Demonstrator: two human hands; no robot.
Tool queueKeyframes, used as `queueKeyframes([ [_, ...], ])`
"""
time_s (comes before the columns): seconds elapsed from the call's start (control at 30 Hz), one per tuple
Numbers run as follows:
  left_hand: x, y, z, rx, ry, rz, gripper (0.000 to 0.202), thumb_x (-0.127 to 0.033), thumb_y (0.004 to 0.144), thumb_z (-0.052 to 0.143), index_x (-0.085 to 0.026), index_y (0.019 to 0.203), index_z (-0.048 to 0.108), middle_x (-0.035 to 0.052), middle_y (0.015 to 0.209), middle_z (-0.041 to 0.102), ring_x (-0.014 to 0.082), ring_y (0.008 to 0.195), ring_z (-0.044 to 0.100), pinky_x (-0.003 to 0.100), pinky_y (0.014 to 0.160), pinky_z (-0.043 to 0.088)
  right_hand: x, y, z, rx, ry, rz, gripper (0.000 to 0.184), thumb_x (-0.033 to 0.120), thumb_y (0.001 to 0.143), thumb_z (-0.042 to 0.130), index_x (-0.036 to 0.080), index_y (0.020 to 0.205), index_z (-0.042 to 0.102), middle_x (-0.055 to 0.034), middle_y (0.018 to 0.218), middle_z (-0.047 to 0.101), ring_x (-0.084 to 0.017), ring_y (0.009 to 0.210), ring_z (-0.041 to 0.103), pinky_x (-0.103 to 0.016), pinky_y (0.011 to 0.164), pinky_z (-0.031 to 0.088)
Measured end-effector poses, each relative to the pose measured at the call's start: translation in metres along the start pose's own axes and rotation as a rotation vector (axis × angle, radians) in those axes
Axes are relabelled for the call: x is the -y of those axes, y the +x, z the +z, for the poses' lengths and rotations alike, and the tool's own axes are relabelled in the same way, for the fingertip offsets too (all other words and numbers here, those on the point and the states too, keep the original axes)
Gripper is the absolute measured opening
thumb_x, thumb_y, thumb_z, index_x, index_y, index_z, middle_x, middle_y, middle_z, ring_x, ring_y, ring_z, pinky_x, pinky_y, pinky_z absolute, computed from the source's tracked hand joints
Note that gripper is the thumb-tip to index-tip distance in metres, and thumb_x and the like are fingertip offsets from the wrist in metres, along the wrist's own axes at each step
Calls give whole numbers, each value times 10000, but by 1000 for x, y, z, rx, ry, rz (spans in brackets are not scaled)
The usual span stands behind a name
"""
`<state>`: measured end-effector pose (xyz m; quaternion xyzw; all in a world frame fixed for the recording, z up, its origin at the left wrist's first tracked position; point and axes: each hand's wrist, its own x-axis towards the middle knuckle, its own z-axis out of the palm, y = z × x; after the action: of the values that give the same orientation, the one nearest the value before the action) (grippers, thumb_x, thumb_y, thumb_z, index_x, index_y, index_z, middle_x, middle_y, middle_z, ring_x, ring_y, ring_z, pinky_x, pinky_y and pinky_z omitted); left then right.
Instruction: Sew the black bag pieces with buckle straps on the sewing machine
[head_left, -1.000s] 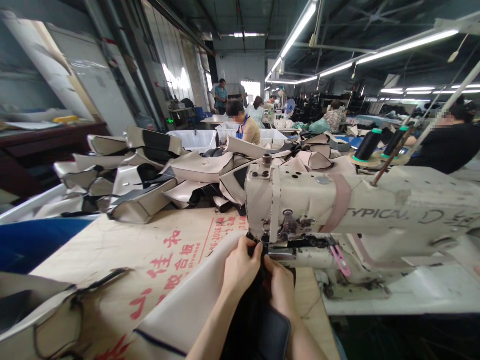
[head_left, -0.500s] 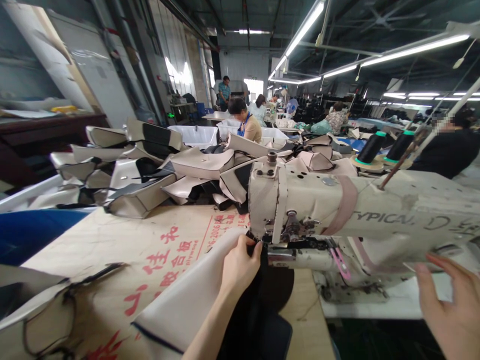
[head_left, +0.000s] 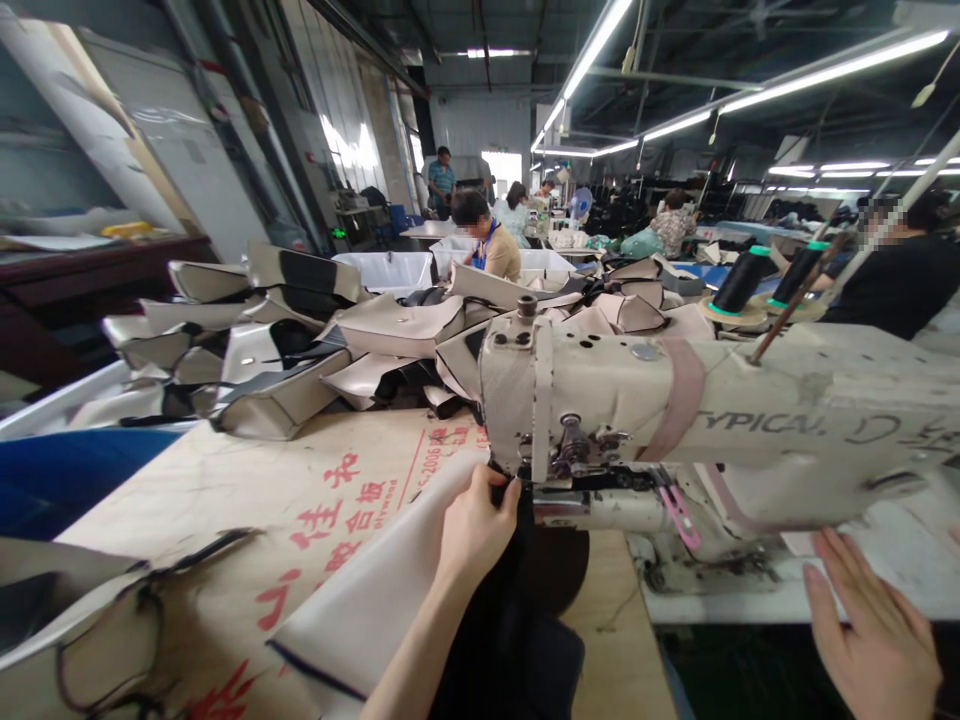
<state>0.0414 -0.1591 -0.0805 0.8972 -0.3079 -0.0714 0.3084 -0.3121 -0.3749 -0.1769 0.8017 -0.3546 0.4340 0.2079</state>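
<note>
Cream-and-black synthetic-leather panel [head_left: 360,590] drapes over the plywood tabletop [head_left: 225,480], its edge at a cream industrial sewing machine [head_left: 592,400]. Left hand [head_left: 476,530] pinches it there, a sound hold; right hand [head_left: 870,630] open, empty. Panel appears light, limp.

My one camera rides on the wearer's head, facing forward and down across the bench [head_left: 225,480]. It sits close above the sewing machine [head_left: 600,400], with the left hand [head_left: 476,530] on the panel [head_left: 360,590] at the bottom edge and the right hand [head_left: 870,630] in the lower right corner. Past them, the view runs down the workshop to the far wall [head_left: 480,120].
</note>
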Motion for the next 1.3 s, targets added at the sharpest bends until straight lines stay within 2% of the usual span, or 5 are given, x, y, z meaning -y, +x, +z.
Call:
queueKeyframes([
  [0.37, 5, -7, 4, -23, -2, -10, 229, -441, 820, 453, -218, 850, 491, 3, 760, 626, 160, 679, 593, 228, 575, 350, 16, 58, -42, -49, 122, 134, 338, 321, 842, 472, 192, 1136, 578, -80, 1061, 631, -242, 938, 598, -405, 915, 378],
  [0.47, 5, -5, 5, -32, 2, -21, 234, -452, 818, 448, -224, 848, 490, 2, 761, 627, 165, 687, 595, 229, 573, 348, 74, 62, -55, -50, 427, 226, 217, 316, 804, 527, 169, 886, 663, -79, 825, 673, -205, 763, 616, -331, 796, 444],
  [0.63, 4, -4, 5, -24, 13, -28, 229, -456, 819, 429, -233, 828, 482, -5, 733, 619, 172, 674, 594, 234, 564, 344, 211, 59, -29, 781, 1129, 547, 348, 457, 833, 458, 166, 784, 642, -1, 540, 550, -124, 521, 503, -210, 495, 356],
  [0.77, 1, -4, 3, -25, 34, -32, 227, -451, 816, 428, -231, 823, 481, -8, 718, 614, 173, 663, 595, 236, 552, 343, 279, 71, 5, 858, 1417, 720, 381, 498, 757, 535, 147, 616, 588, 29, 495, 471, -96, 486, 372, -217, 469, 253],
  [1.3, 3, 26, 1, 20, 52, -11, 175, -358, 766, 467, -206, 825, 530, 27, 771, 642, 198, 749, 604, 245, 603, 386, 309, 84, 19, 806, 1451, 1088, 481, 584, 729, 497, 191, 457, 451, 47, 331, 383, -86, 309, 346, -218, 347, 252],
])
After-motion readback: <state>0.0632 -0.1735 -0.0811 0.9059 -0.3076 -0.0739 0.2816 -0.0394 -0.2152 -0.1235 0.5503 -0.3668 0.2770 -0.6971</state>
